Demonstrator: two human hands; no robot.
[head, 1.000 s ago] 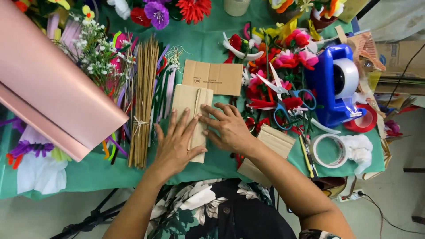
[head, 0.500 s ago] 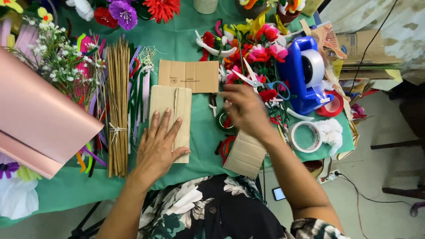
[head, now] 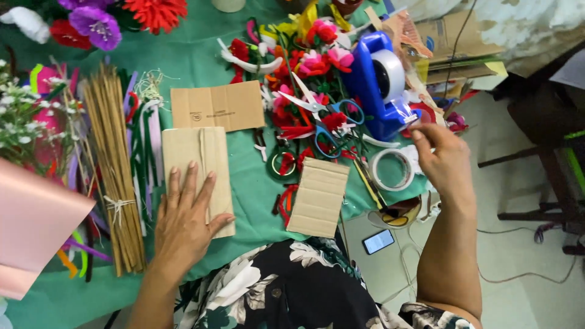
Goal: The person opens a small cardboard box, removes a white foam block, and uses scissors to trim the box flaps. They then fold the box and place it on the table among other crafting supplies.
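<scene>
Cardboard piece [head: 198, 161]: tan, wrapped with a strand of twine, lying flat on the green desk [head: 201, 67] at centre-left of the frame.
Long axis: runs top to bottom of the frame, tilted slightly; short ends face the upper cardboard sheet [head: 217, 106] and the person's body.
Left hand [head: 183, 222]: spread wide, palm down, pressing the lower part of the piece; it grips nothing.
Right hand [head: 443, 159]: at the right edge of the desk, fingers loosely curled beside the blue tape dispenser [head: 381, 85] and just above the tape roll [head: 391, 169]; whether it pinches a tape end I cannot tell.
Progress: twine looks wound on, no tape visible on the piece; fastening seems left to do.
Spare: a second corrugated piece [head: 318, 196] lies untouched at lower centre.
</scene>
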